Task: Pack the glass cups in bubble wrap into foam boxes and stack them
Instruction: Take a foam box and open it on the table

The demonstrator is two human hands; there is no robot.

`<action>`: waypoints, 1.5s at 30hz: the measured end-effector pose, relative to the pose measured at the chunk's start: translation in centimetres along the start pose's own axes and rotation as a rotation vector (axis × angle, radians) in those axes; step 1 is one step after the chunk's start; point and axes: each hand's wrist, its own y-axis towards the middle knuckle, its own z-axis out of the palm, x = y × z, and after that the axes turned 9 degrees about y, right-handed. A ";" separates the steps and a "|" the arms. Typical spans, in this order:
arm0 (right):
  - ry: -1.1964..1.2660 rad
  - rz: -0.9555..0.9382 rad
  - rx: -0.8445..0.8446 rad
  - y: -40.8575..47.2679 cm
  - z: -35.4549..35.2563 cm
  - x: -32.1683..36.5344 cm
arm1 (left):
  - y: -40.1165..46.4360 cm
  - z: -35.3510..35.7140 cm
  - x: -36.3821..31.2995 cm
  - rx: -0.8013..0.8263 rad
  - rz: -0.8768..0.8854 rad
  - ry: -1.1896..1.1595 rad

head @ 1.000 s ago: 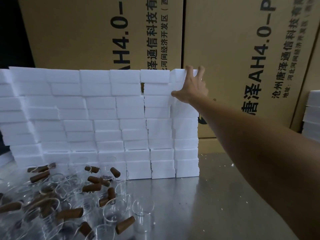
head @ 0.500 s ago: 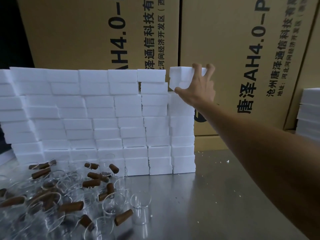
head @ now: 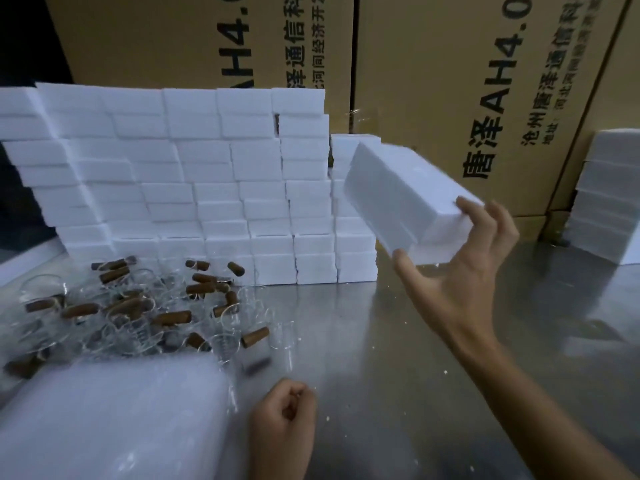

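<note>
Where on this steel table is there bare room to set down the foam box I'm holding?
The steel table is bare in front of the foam box wall, between the glass cups and the small foam stack, under the foam box your right hand holds. The left side is crowded: cups, then bubble wrap beside your left hand.

Cups in front of foam stack, left.

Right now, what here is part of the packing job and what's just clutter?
Job:
- foam box gripped by right hand
- stacked foam boxes
- glass cups
- bubble wrap
- left hand, fisted, empty

Lying about:
- cardboard cartons
- foam crumbs
</note>
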 end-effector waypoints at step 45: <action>0.424 0.827 0.533 -12.6 -1.9 -3.6 | -2.1 -4.5 -2.7 -0.003 -0.114 0.178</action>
